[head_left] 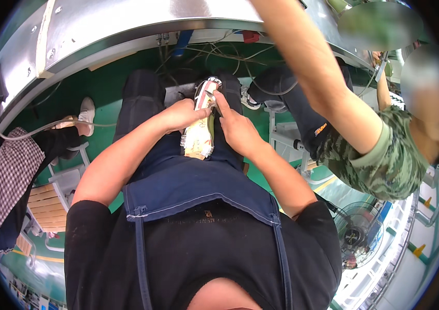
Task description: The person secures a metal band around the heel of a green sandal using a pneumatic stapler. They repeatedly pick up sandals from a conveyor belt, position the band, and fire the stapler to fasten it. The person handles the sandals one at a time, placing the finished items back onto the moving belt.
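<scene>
Above my lap lies a long, narrow, pale object [197, 138] with yellowish, red and dark printed patches; its exact kind is unclear. The far end is rounded, with a black-and-white edge. My left hand [180, 114] is closed on its left side, thumb on top. From the right, my right hand [236, 129] grips a small metal tool [210, 96] whose tip meets the object's upper face. My fingers hide much of the tool, so its kind cannot be told. A dark blue apron [193, 181] covers my lap beneath.
A metal workbench [126, 28] curves across the front, with loose cables [224, 51] under it. At right, a co-worker in a camouflage shirt [369, 165] reaches an arm [307, 62] over the bench. Another person in checked cloth [7, 181] sits left. A fan [356, 235] stands behind right.
</scene>
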Available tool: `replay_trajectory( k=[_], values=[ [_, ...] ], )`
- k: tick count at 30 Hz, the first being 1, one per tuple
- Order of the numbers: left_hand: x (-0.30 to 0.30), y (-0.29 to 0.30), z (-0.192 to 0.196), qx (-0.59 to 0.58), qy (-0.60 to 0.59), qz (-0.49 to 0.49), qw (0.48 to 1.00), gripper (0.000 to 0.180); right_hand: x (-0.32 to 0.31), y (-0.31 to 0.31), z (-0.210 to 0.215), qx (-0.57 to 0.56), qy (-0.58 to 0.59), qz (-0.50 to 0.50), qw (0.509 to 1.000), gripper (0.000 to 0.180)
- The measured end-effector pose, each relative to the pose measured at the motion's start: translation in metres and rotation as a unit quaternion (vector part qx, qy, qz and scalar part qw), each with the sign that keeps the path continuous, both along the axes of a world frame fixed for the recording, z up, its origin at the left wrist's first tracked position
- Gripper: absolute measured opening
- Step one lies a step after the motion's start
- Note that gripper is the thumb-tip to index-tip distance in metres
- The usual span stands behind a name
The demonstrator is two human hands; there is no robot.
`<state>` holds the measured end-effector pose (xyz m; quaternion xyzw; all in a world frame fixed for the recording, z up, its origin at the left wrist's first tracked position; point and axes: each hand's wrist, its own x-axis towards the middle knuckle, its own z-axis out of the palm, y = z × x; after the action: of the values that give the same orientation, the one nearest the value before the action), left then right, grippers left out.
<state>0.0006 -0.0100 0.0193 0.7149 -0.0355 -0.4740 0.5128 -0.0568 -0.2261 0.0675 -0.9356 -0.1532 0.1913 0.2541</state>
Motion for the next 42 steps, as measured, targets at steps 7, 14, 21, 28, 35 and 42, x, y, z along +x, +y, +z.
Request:
replay_trajectory(
  k=[7, 14, 21, 28, 35, 42],
  values=[
    [-0.01, 0.013, 0.009, -0.066, -0.024, -0.003, 0.998, 0.053, -0.012, 0.008, -0.004, 0.001, -0.022, -0.005, 1.0, 0.071],
    [-0.048, 0.003, -0.023, -0.124, -0.155, 0.194, 0.961, 0.088, 0.022, 0.007, 0.033, -0.029, 0.131, -0.035, 0.99, 0.034],
    [-0.055, 0.003, -0.033, -0.093, -0.234, 0.2, 0.947, 0.081, 0.052, 0.015, 0.059, -0.121, 0.205, 0.101, 0.966, 0.026],
    [-0.055, 0.006, -0.025, -0.074, -0.242, 0.19, 0.949, 0.078, 0.07, 0.032, 0.07, -0.191, 0.229, 0.122, 0.947, 0.03],
    [-0.054, 0.006, -0.024, -0.071, -0.215, 0.203, 0.953, 0.084, 0.071, 0.028, 0.065, -0.157, 0.261, 0.127, 0.944, 0.035],
    [-0.051, 0.008, -0.028, -0.094, -0.193, 0.187, 0.958, 0.087, 0.079, 0.024, 0.065, -0.169, 0.255, 0.176, 0.936, 0.027]
  ],
)
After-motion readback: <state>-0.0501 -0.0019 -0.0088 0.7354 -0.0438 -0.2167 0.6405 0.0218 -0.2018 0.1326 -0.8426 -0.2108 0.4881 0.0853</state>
